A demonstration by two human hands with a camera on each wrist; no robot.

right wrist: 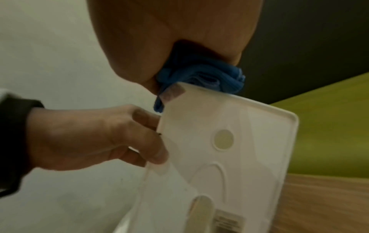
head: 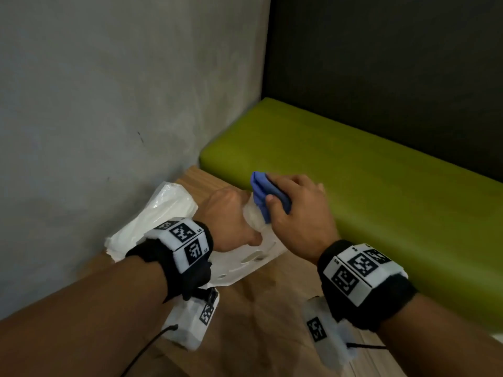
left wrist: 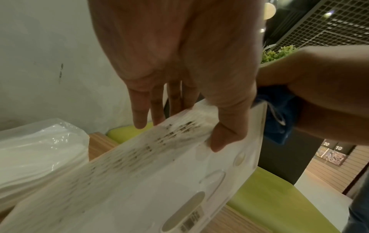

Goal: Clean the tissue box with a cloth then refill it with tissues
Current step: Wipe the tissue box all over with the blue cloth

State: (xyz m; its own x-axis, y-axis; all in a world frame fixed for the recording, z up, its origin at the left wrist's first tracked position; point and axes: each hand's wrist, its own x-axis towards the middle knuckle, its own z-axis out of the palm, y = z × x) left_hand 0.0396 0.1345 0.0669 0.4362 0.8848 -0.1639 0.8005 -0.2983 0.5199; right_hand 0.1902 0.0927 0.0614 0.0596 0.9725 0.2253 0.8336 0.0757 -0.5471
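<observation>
Left hand (head: 230, 219) clamped on upper edge of white tissue box (right wrist: 225, 157), thumb on underside panel, fingers over slotted side. Right hand (head: 299, 213) closed round folded blue cloth (head: 261, 197), pressing it on top corner of box. Hands close together, both at same end of box.

Box held tilted above wooden counter (head: 258, 308), lower end towards counter; contact with counter not confirmed. Underside turned up: moulded recesses and barcode label visible. Dark specks noted along slotted side (left wrist: 169, 138); cleaning judged under way, not complete.

Bagged pack of tissues (head: 152, 219) lying on counter by wall, just beside box. Green seat cushion (head: 353, 186) beyond counter.

Handling, as judgement: thin moulded plastic, light, stiff, smooth and probably slippery under cloth. Best held at rim or corner, thumb opposed to fingers as now, opposite wiping pressure. Slotted wall likely to flex if squeezed. Tissue pack soft and compressible, slick in its film; best taken across its width.
</observation>
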